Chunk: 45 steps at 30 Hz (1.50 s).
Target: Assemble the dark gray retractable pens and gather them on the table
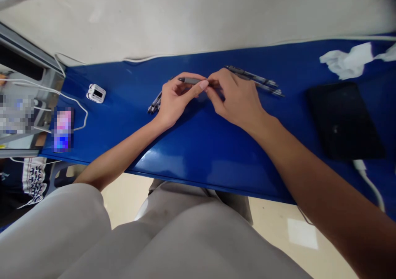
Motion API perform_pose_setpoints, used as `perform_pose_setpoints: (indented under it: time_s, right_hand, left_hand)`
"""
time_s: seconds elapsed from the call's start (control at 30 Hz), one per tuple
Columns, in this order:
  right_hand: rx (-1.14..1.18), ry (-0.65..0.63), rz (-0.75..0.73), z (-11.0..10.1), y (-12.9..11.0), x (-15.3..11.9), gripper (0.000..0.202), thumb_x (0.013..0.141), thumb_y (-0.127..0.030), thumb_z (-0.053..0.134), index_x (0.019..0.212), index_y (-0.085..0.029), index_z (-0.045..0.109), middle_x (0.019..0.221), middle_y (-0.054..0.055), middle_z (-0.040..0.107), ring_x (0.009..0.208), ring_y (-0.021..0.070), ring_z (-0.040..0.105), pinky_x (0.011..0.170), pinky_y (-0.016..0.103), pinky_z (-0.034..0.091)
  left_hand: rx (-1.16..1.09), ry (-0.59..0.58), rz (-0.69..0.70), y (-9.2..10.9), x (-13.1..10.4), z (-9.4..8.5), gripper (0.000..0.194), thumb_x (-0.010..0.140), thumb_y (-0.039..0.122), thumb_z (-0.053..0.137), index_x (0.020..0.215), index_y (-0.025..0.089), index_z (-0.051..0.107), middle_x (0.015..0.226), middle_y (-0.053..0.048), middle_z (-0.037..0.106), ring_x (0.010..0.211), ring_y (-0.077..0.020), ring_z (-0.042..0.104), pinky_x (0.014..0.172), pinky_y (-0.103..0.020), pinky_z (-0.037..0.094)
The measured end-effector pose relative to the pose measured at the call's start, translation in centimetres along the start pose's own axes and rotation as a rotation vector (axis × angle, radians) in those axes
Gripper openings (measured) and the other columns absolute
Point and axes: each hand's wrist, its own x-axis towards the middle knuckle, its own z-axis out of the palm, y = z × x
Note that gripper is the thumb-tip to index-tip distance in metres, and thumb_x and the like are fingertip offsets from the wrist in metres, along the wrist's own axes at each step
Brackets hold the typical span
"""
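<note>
Both hands meet above the middle of the glossy blue counter [198, 147], nearer its far edge than its near one. The left hand [175, 99] and the right hand [236, 97] each have their grip closed on one slim grey pen [192, 80], held level between the fingertips just above the surface. More dark pens [255, 80] lie in a row behind the right hand; another bundle of pens [154, 104] lies under the left hand. A small white device [95, 93] with a cable sits toward the left end, a flat black tablet [343, 120] toward the right end, and crumpled white paper [348, 60] at the far right corner.
</note>
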Motion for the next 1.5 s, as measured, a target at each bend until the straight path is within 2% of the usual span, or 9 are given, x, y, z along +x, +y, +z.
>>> perform_pose_setpoints:
  time_s: [0.23,0.43,0.6,0.77,0.9,1.13,1.33,1.5]
  right_hand:
    - [-0.006,0.003,-0.025,-0.02,0.05,0.05,0.043,0.119,-0.053,0.04,0.132,-0.024,0.068,0.112,0.015,0.078,0.105,0.0345,0.076,0.085,0.046,0.058]
    - [0.038,0.043,-0.009,0.18,0.29,0.06,0.039,0.116,-0.054,0.049,0.134,-0.024,0.066,0.112,0.015,0.078,0.1,0.0341,0.076,0.081,0.045,0.057]
    - [-0.009,0.042,-0.079,-0.15,-0.01,0.21,0.033,0.118,-0.044,0.045,0.123,-0.023,0.069,0.108,0.013,0.079,0.096,0.031,0.076,0.077,0.041,0.053]
    - [0.021,0.081,-0.066,-0.28,-0.19,0.31,0.027,0.114,-0.044,0.055,0.122,-0.021,0.068,0.103,0.012,0.079,0.09,0.0295,0.075,0.072,0.038,0.051]
    - [-0.008,0.054,-0.1,-0.41,-0.32,0.44,0.029,0.118,-0.041,0.048,0.115,-0.023,0.069,0.105,0.012,0.079,0.088,0.0274,0.073,0.072,0.038,0.05]
    - [0.045,0.077,-0.053,-0.07,0.01,0.28,0.032,0.114,-0.05,0.055,0.124,-0.023,0.069,0.103,0.013,0.079,0.092,0.0316,0.075,0.072,0.039,0.053]
    - [-0.018,0.043,-0.076,-0.26,-0.05,0.27,0.035,0.119,-0.046,0.044,0.12,-0.023,0.071,0.107,0.012,0.079,0.094,0.0295,0.074,0.077,0.04,0.053]
    - [0.029,0.051,-0.029,0.05,0.15,0.15,0.037,0.115,-0.053,0.052,0.13,-0.023,0.069,0.108,0.013,0.079,0.098,0.0333,0.075,0.078,0.043,0.055]
  left_hand:
    - [0.058,-0.022,0.051,-0.49,0.01,-0.19,0.034,0.086,0.055,0.098,0.1,0.027,0.085,0.097,-0.003,0.081,0.093,-0.0221,0.08,0.082,-0.037,0.066]
    - [0.022,0.0,0.026,-0.45,0.03,-0.08,0.032,0.086,0.051,0.099,0.099,0.025,0.085,0.095,-0.004,0.081,0.086,-0.0198,0.079,0.08,-0.036,0.064]
    - [0.034,0.005,0.03,-0.19,-0.1,0.05,0.034,0.087,0.054,0.097,0.099,0.024,0.085,0.092,-0.003,0.081,0.078,-0.0155,0.074,0.074,-0.03,0.062]
    - [0.044,0.007,0.043,-0.18,-0.22,0.1,0.035,0.088,0.056,0.095,0.099,0.024,0.085,0.094,-0.005,0.082,0.079,-0.015,0.073,0.072,-0.028,0.061]
    - [0.05,0.017,0.043,-0.14,-0.23,0.09,0.035,0.089,0.056,0.095,0.099,0.024,0.085,0.096,-0.006,0.083,0.078,-0.0149,0.072,0.072,-0.029,0.061]
    - [0.056,0.012,0.037,-0.21,-0.21,0.02,0.033,0.09,0.054,0.094,0.1,0.024,0.085,0.094,-0.005,0.083,0.079,-0.0154,0.074,0.072,-0.029,0.061]
    - [0.051,0.006,0.048,-0.53,-0.07,-0.13,0.034,0.09,0.056,0.094,0.1,0.025,0.084,0.096,-0.004,0.082,0.083,-0.017,0.076,0.075,-0.031,0.063]
    - [0.049,-0.007,0.06,-0.55,-0.08,-0.2,0.034,0.088,0.057,0.095,0.1,0.026,0.084,0.095,-0.003,0.08,0.084,-0.0183,0.077,0.077,-0.034,0.065]
